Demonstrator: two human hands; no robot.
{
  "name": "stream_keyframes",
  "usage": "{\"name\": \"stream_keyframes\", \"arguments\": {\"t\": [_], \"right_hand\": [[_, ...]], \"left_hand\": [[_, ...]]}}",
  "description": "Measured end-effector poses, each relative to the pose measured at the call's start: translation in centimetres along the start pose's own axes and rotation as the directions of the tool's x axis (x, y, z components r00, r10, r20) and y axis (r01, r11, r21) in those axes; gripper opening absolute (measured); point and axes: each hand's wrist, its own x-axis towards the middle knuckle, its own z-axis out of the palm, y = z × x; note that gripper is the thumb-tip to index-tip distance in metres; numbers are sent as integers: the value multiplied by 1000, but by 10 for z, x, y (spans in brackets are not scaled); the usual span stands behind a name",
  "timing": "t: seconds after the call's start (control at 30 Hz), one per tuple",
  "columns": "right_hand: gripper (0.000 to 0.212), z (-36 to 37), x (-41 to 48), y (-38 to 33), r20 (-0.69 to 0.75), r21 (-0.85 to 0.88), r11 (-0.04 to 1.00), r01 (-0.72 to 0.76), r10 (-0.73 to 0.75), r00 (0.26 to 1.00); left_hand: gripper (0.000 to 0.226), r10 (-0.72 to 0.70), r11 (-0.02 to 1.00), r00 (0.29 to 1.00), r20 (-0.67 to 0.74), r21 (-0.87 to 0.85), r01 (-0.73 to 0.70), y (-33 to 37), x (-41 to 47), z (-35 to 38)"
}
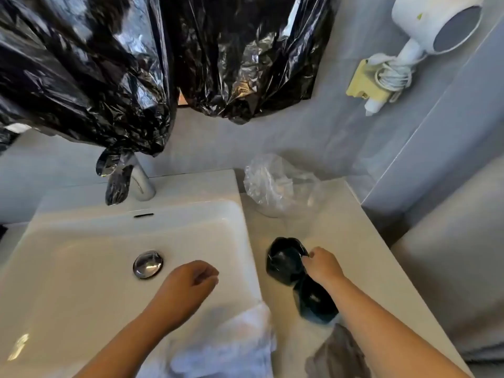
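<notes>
Bathroom counter [341, 227], pale and glossy, directly right of a white sink [81, 241]. On it, close to the sink's right wall, a black cup [283, 266] with its open mouth turned up toward the camera. Pinching that cup's right rim between thumb and curled fingertips: the right hand [323, 266], forearm running back to the lower right corner. Just nearer the camera, partly hidden under that forearm, a second black cup [317, 302]; touching the first or only just beside it, cannot tell.

Over the basin, toward its front right, the left hand [191, 282], fingers loosely curled and holding nothing, well apart from both cups. To its left, in the basin floor, a round chrome drain stopper [148, 264]. Behind the basin, a chrome faucet [141, 181], half covered by a dangling strip of the black plastic sheeting [109, 64] hanging across the wall above.

At the back of the counter, beyond the black cup, a crumpled clear plastic bag [278, 186]. Draped over the sink's front right edge, a white towel [226, 347]; beside it on the counter, under the right forearm, a grey cloth [338, 353]. High on the right wall, a white hair dryer [436, 25] in a yellowed holder [365, 85], cord coiled at the handle.
</notes>
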Motion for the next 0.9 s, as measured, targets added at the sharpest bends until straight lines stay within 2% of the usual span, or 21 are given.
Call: {"name": "stream_keyframes", "arguments": {"t": [0.2, 0.4, 0.6, 0.77, 0.9], "right_hand": [[26, 10, 18, 0, 44, -87, 996, -21, 25, 999], [17, 9, 25, -2, 13, -47, 999, -26, 26, 1000], [24, 6, 17, -3, -40, 85, 995, -47, 51, 998], [24, -19, -12, -17, -71, 151, 988, 44, -33, 997], [24, -42, -54, -43, -43, 153, 977, 146, -141, 989]], "left_hand": [[9, -59, 997, 998, -15, -54, 58, -14, 5, 9], [12, -70, 995, 998, 6, -73, 70, -18, 0, 7], [12, -76, 994, 997, 14, -84, 77, -22, 2, 2], [12, -56, 993, 998, 26, -106, 59, -18, -2, -7], [10, -51, 990, 998, 25, -133, 54, -15, -6, -18]]}}
